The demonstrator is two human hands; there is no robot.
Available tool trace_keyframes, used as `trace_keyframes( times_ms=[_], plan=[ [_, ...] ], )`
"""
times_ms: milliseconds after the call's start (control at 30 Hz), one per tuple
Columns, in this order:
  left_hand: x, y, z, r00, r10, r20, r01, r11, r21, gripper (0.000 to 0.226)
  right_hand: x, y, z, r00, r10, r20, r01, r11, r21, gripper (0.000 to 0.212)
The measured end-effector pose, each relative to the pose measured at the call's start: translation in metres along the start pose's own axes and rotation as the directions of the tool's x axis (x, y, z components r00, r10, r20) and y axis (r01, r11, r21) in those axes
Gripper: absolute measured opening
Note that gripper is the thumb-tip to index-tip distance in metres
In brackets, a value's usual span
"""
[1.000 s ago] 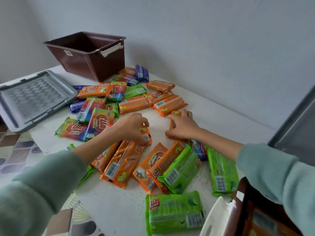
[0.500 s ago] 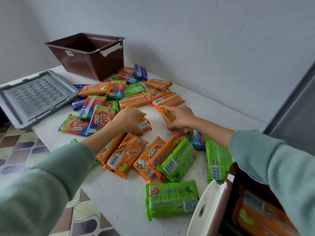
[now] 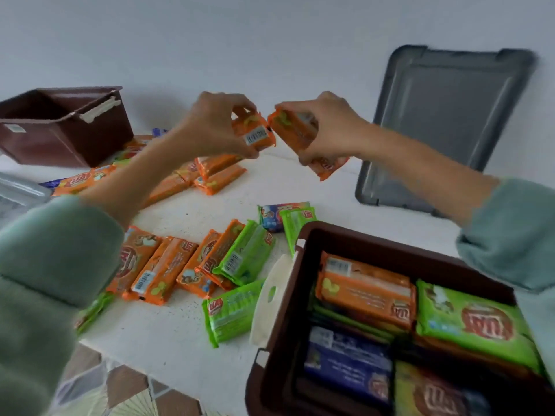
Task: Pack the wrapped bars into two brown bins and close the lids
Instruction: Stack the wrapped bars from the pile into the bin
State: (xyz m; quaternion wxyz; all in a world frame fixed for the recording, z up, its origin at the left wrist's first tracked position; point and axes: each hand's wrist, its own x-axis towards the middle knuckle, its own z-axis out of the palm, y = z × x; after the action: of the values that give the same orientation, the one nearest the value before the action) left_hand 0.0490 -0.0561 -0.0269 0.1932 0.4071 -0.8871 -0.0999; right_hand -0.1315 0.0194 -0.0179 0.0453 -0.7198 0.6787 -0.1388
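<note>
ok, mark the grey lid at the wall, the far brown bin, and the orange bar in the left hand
grey lid (image 3: pixel 444 124): head view, middle of its panel.
far brown bin (image 3: pixel 45 144): head view, near side wall.
orange bar (image 3: pixel 256 135) in left hand (image 3: pixel 211 127): head view, barcode label.

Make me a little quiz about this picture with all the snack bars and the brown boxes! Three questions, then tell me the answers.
1. True or false: the left hand and the right hand are both empty.
2. Pick one: the near brown bin holds A) nothing, B) wrapped bars, C) spoons.
3. Fill the gap: the grey lid stands leaning against the ____.

Key
1. False: they grip the left's orange bar and the right's orange bar.
2. B
3. wall
</note>
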Motion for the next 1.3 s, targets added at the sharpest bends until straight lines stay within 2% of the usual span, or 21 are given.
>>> trace_keyframes(
  times_ms=[100, 200, 267, 367, 467, 533, 633, 733, 867, 967, 1033, 1100, 1200, 1300],
  plan=[
    [-0.007, 0.052, -0.007, 0.984, 0.174, 0.047, -0.175, 0.985, 0.007, 0.065, -0.063, 0.017, -0.031, 1.0, 0.021, 0.017, -0.021, 1.0, -0.01, 0.085],
    [-0.025, 0.098, 0.0, 0.935, 0.308, 0.177, -0.308, 0.951, -0.029, 0.073, -0.126, 0.029, -0.049, 0.995, 0.065, 0.076, -0.063, 0.998, -0.022, 0.087],
    [-0.04, 0.123, 0.011, 0.882, 0.393, 0.259, -0.381, 0.919, -0.1, 0.078, -0.167, 0.036, -0.052, 0.985, 0.114, 0.126, -0.113, 0.994, -0.014, 0.09],
    [-0.064, 0.147, 0.036, 0.799, 0.477, 0.365, -0.439, 0.879, -0.186, 0.07, -0.22, 0.047, -0.042, 0.958, 0.158, 0.239, -0.163, 0.987, 0.003, 0.095],
    [-0.099, 0.159, 0.061, 0.692, 0.597, 0.406, -0.572, 0.796, -0.196, 0.068, -0.26, 0.049, -0.025, 0.905, 0.146, 0.399, -0.188, 0.98, 0.068, 0.096],
    [-0.122, 0.161, 0.075, 0.617, 0.665, 0.421, -0.668, 0.725, -0.166, 0.064, -0.278, 0.044, -0.008, 0.868, 0.127, 0.481, -0.172, 0.984, 0.05, 0.095],
    [-0.142, 0.156, 0.097, 0.548, 0.689, 0.474, -0.748, 0.658, -0.092, 0.066, -0.295, 0.037, 0.02, 0.86, 0.101, 0.501, -0.083, 0.995, -0.058, 0.088],
    [-0.15, 0.153, 0.117, 0.534, 0.683, 0.499, -0.786, 0.619, -0.006, 0.076, -0.294, 0.033, 0.044, 0.856, 0.12, 0.504, -0.011, 0.977, -0.213, 0.081],
    [-0.156, 0.156, 0.128, 0.533, 0.616, 0.58, -0.806, 0.578, 0.127, 0.081, -0.295, 0.038, 0.075, 0.934, 0.058, 0.352, 0.071, 0.937, -0.343, 0.086],
    [-0.156, 0.154, 0.133, 0.528, 0.612, 0.589, -0.809, 0.573, 0.13, 0.085, -0.292, 0.034, 0.076, 0.924, 0.068, 0.377, 0.074, 0.934, -0.349, 0.07],
    [-0.156, 0.158, 0.132, 0.495, 0.619, 0.61, -0.824, 0.558, 0.101, 0.083, -0.289, 0.03, 0.07, 0.883, 0.074, 0.464, 0.093, 0.94, -0.327, 0.071],
    [-0.157, 0.159, 0.135, 0.481, 0.61, 0.63, -0.816, 0.575, 0.066, 0.071, -0.288, 0.029, 0.069, 0.862, 0.092, 0.498, 0.073, 0.95, -0.302, 0.076],
    [-0.156, 0.156, 0.138, 0.446, 0.633, 0.633, -0.83, 0.557, 0.028, 0.061, -0.287, 0.029, 0.08, 0.885, 0.061, 0.462, 0.08, 0.957, -0.279, 0.078],
    [-0.15, 0.156, 0.138, 0.446, 0.638, 0.628, -0.838, 0.544, 0.043, 0.072, -0.287, 0.034, 0.087, 0.912, 0.048, 0.406, 0.084, 0.95, -0.301, 0.082]
  ],
)
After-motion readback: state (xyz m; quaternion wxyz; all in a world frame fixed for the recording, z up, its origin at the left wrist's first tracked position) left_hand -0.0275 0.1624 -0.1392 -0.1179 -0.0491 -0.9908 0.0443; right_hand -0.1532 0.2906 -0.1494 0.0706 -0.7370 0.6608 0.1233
